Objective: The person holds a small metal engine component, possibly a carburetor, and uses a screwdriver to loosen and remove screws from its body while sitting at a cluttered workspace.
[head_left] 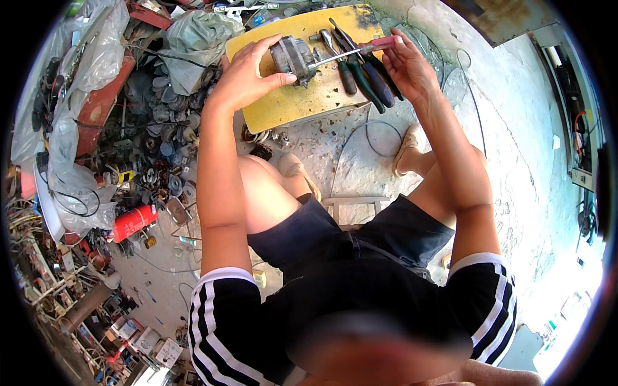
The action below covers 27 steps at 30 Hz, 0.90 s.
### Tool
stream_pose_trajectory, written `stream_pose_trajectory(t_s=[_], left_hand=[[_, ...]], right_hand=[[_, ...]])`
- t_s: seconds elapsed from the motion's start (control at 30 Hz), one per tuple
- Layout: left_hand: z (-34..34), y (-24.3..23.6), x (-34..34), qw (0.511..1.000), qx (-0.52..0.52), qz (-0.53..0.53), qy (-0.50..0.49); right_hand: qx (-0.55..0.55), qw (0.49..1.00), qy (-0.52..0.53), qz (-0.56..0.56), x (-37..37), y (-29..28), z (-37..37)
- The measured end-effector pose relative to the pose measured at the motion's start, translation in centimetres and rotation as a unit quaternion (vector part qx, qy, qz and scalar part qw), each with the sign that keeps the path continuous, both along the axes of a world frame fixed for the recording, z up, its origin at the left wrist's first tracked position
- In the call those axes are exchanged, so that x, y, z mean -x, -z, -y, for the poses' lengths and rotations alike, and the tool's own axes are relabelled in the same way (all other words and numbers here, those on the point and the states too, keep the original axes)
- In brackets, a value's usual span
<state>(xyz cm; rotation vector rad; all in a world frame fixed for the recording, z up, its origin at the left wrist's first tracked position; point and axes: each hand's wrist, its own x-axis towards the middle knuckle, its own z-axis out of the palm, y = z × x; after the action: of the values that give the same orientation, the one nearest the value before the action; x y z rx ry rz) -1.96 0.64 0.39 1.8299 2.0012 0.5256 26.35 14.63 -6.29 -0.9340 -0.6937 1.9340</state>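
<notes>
A small grey electric motor (293, 56) rests on a worn yellow board (283, 106) in front of me. My left hand (248, 76) curves around the motor's left side, thumb at its lower edge and fingers at the top. A screwdriver with a pinkish-red handle (381, 44) is in my right hand (410, 64), gripped at the handle's end. Its long shaft (338, 58) runs left, the tip at the motor's right side. Under and beside the shaft lie several hand tools, including dark-handled pliers (376, 80) and a ratchet-like tool (347, 76).
Crowded parts, scrap and plastic bags (196, 48) cover the floor at left. A red cylinder (134, 222) lies there too. A thin cable (368, 125) loops over the concrete between my feet. A metal cabinet (582, 128) stands at far right.
</notes>
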Motion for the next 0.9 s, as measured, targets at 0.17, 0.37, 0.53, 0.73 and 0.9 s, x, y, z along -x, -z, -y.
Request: stream_pose_trajectory(t_s=[0.17,0.37,0.53,0.73,0.9], left_hand=[[0.1,0.1,0.0,1.000,0.005,-0.015,0.000],[0.1,0.0,0.0,1.000,0.010,-0.011,0.001],[0.0,0.3,0.2,1.000,0.006,-0.020,0.009],[0.1,0.4,0.3,1.000,0.002,-0.019,0.013],[0.0,0.3,0.4,1.000,0.005,-0.018,0.013]], right_hand=[[0.008,1.000,-0.003,-0.025,0.3,-0.2,0.0],[0.011,0.999,0.023,0.048,0.7,-1.4,0.6],[-0.010,1.000,0.007,0.004,0.3,-0.2,0.1],[0.006,1.000,0.006,0.015,0.6,-1.3,0.6],[0.002,0.999,0.012,0.052,0.2,-1.0,0.4]])
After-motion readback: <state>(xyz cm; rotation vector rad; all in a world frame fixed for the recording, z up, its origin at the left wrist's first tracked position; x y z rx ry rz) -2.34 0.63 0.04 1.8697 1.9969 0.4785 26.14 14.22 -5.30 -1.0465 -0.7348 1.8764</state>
